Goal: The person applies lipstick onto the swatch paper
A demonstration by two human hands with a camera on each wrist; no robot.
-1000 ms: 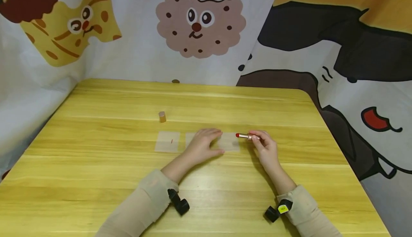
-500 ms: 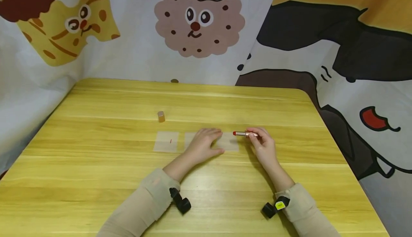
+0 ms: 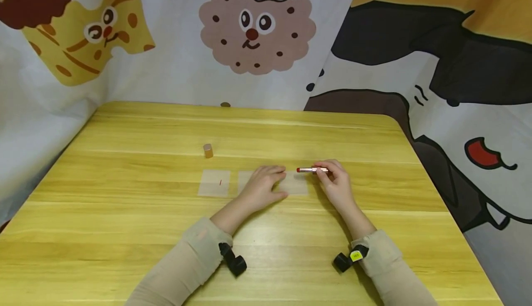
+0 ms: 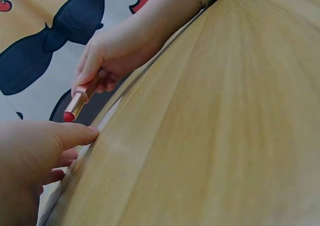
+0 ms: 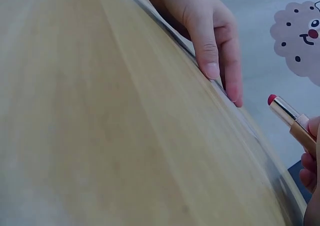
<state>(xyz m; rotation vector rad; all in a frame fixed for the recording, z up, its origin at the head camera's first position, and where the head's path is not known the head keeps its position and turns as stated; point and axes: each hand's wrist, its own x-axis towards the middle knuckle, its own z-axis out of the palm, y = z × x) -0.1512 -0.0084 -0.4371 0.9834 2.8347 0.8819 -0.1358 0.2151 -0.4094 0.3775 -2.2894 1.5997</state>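
A lipstick (image 3: 307,170) with its red tip out is pinched between the thumb and fingers of my right hand (image 3: 337,183). It points left, over the top edge of a pale square sheet (image 3: 297,185). My left hand (image 3: 263,186) rests on that sheet's left side with fingers extended; thumb and fingertips press down around it. Part of another pale sheet (image 3: 244,180) shows from under the left hand. In the left wrist view the lipstick (image 4: 75,106) tilts downward beyond the left thumb. The right wrist view shows the lipstick's red bullet (image 5: 272,100) apart from the left fingertips.
Left of the left hand lies a separate pale sheet (image 3: 214,183) bearing a short red stroke. The lipstick's cap (image 3: 208,150) stands behind it on the wooden table (image 3: 266,130). A printed curtain (image 3: 166,75) hangs at the table's far edge.
My right hand has moved left and slightly away from me, carrying the lipstick further over the sheet. The left hand stays in place.
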